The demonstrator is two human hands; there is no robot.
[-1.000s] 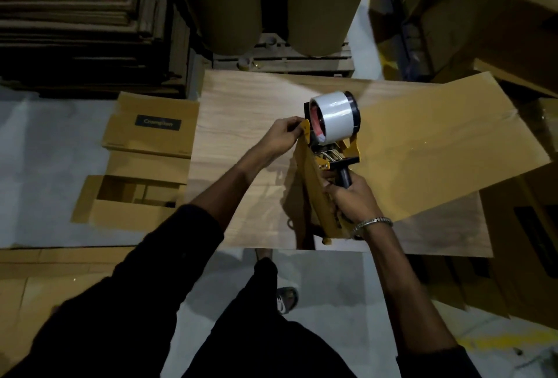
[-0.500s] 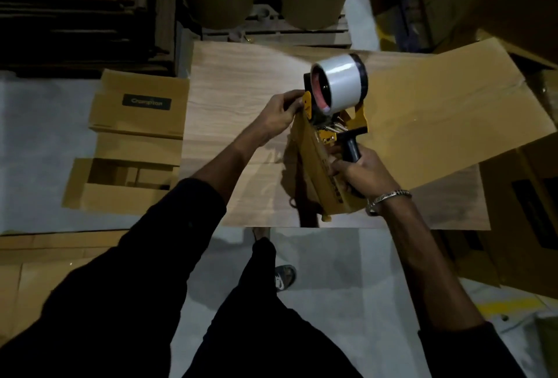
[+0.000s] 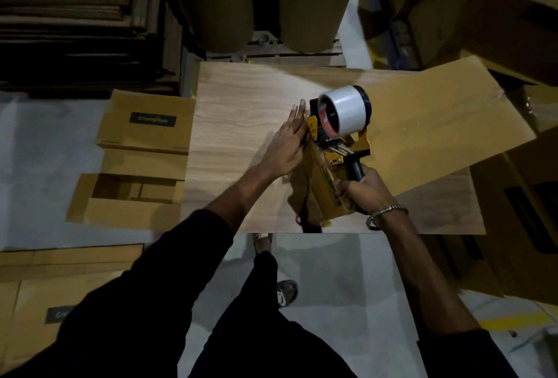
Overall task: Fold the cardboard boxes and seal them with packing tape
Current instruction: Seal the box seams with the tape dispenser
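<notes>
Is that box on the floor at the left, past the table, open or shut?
Open. The box shows a dark hollow at its top with cardboard pieces inside; no flaps cover it.

My left hand [image 3: 285,148] is flat, fingers straight and together, pointing away from me, palm side pressed against what's next to it. My right hand [image 3: 363,193] is curled tight around a handle, knuckles up, bracelet on the wrist. Both forearms are bare, dark sleeves pushed up, and they angle in toward each other.
</notes>
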